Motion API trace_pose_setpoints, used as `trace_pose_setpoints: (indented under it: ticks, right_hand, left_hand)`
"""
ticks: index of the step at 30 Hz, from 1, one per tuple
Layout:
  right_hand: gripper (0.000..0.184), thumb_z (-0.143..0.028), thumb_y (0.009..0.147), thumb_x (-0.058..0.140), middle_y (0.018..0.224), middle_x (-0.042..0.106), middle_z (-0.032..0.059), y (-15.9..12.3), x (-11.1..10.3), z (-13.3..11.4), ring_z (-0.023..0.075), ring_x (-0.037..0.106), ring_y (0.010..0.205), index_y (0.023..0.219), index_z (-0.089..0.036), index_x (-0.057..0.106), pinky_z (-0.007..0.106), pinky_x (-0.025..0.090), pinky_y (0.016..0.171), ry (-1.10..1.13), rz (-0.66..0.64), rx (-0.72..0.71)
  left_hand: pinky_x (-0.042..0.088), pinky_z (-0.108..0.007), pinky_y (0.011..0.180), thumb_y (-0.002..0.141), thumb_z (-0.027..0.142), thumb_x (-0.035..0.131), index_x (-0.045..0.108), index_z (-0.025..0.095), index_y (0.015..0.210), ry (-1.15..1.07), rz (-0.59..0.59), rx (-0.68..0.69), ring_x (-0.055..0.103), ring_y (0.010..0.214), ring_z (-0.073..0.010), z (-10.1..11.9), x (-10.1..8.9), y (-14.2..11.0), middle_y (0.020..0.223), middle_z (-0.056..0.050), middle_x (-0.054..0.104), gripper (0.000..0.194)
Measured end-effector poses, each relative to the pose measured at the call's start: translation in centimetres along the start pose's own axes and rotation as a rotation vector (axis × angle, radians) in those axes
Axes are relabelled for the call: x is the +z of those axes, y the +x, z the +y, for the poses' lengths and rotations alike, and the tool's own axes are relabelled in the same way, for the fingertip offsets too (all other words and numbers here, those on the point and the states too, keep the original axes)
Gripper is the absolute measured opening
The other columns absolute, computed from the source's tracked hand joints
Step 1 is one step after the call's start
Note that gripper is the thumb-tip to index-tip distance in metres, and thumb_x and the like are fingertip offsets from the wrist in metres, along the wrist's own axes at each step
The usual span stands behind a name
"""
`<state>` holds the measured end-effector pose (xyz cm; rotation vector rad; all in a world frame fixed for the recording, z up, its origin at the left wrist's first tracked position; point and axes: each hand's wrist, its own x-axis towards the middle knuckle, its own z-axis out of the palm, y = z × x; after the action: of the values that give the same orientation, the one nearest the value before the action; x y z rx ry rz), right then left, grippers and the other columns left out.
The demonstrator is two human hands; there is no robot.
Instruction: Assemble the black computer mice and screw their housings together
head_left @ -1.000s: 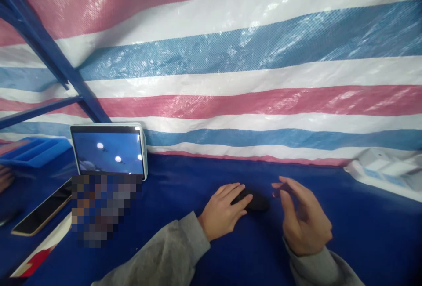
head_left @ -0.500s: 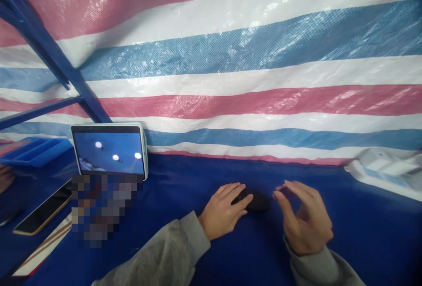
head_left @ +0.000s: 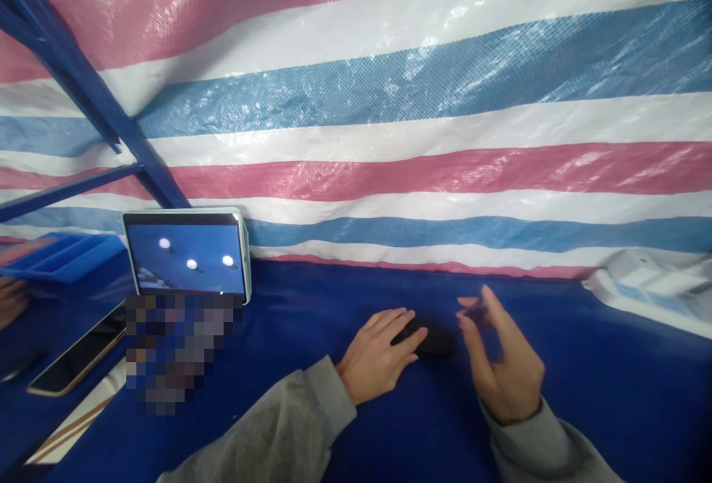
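A black, rounded computer mouse lies on the blue table in front of me. My left hand rests on its left end, the thumb along the near side and the fingers curled over the far side. Just right of the mouse, my right hand is raised with thumb and fingers pinched together. Between them shows a small, dark, thin piece, too blurred to name. Fingers partly hide both the piece and the mouse's left end.
A tablet stands at the back left, with a phone and a blue divided tray beside it. Another person's hand is at the left edge. White equipment sits at the right. Striped sheeting hangs behind.
My right hand has turned and its fingertips have risen slightly, so the small dark piece shows more. My left hand stays on the mouse.
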<state>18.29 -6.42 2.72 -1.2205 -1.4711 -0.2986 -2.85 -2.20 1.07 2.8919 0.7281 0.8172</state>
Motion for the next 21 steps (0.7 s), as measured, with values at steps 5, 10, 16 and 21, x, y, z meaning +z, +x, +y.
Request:
trace_pose_setpoints:
  ticks: [5, 10, 16, 21]
  right_hand:
    - [0.058, -0.042, 0.088, 0.064, 0.077, 0.073, 0.0022, 0.6, -0.4, 1.6, 0.0163, 0.070, 0.062, 0.139, -0.016, 0.055, 0.028, 0.057, 0.065, -0.126, 0.072, 0.286]
    - [0.043, -0.044, 0.087, 0.055, 0.047, 0.056, -0.0063, -0.4, -0.2, 4.4, 0.0153, 0.057, 0.040, 0.119, -0.020, 0.069, 0.027, 0.044, 0.044, -0.320, -0.376, 0.232]
    - [0.034, -0.039, 0.088, 0.054, 0.054, 0.066, -0.0038, -2.5, 0.9, 5.7, 0.0172, 0.063, 0.046, 0.114, -0.022, 0.070, 0.026, 0.038, 0.043, -0.396, -0.613, 0.166]
    - [0.040, -0.045, 0.094, 0.046, 0.064, 0.068, 0.0003, -2.1, 1.1, 4.6, 0.0174, 0.065, 0.054, 0.117, -0.020, 0.069, 0.028, 0.047, 0.050, -0.398, -0.533, 0.142]
  left_hand:
    - [0.045, -0.050, 0.110, 0.099, 0.028, 0.054, 0.048, 0.019, 0.142, -0.046, -0.032, -0.058, 0.048, 0.136, -0.0297, 0.0, 0.3, -0.2, 0.139, -0.017, 0.052, 0.044]
    - [0.052, -0.046, 0.103, 0.093, 0.016, 0.061, 0.044, 0.022, 0.145, -0.074, -0.081, -0.173, 0.055, 0.125, -0.0284, 0.0, 0.3, -0.2, 0.137, -0.014, 0.049, 0.055]
    - [0.053, -0.041, 0.100, 0.097, 0.025, 0.059, 0.049, 0.027, 0.137, -0.299, 0.006, -0.388, 0.062, 0.112, -0.0226, -0.8, 0.1, 0.1, 0.128, -0.006, 0.059, 0.042]
    - [0.045, -0.042, 0.106, 0.102, 0.036, 0.051, 0.053, 0.025, 0.129, -0.450, 0.042, -0.528, 0.060, 0.117, -0.0228, -1.7, -0.1, 0.5, 0.128, -0.004, 0.063, 0.029]
